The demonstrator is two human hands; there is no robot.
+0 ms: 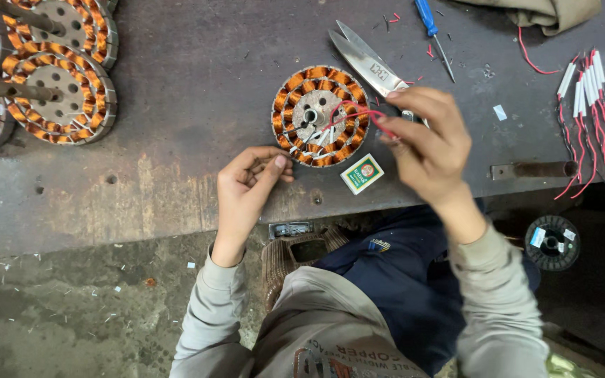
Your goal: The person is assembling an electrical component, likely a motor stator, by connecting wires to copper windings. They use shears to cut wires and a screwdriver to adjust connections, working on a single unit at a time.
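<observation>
everything here is placed against the single copper-wound stator (321,115) lying flat near the middle of the dark workbench (197,77). far to its left, at the bench's corner, a cluster of finished stators (40,70) is seen, stacked and overlapping, some with shafts through their hubs. nearer, just below and left of the stator, the left hand (248,183) is rested on the bench edge; its fingers are curled in toward the thumb, and nothing can be made out between them, so whether anything is gripped cannot be told. it lies close to the stator's rim without touching it.

a red wire (350,112) is looped over the stator's face, from the hub toward the right rim. directly below the stator a small green and white box (362,173) is laid flat. above and right of the stator, large metal shears (367,61) are left closed on the bench, their handles hidden under the right hand (425,136). that hand is held over the stator's right edge, and the end of the red wire is pinched between its thumb and fingertips.

further right and above, a blue-handled screwdriver (430,28) is seen. well to the right, a bundle of red leads with white sleeves (596,105) is spread out, and below it, off the bench, a dark wire spool (552,242) is set.
</observation>
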